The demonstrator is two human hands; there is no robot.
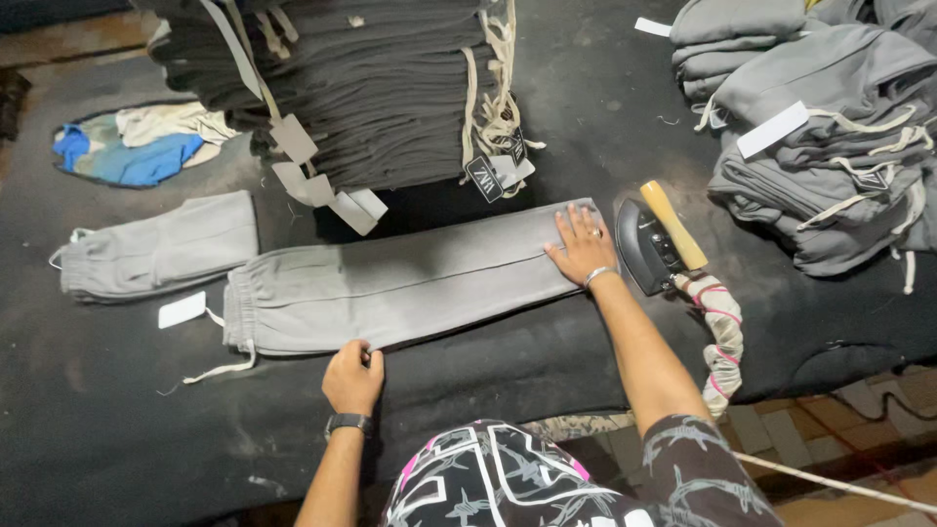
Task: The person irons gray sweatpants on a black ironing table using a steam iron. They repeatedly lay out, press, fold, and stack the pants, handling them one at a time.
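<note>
Left hand (352,376) pinches the grey trousers' (390,290) near edge; right hand (583,246) lies flat, unclenched; smooth evenly, avoiding creases.

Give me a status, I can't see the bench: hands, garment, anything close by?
Left hand pinching near edge of grey trousers. Right hand flat on the leg end. Iron parked beside right hand, off the cloth.
</note>
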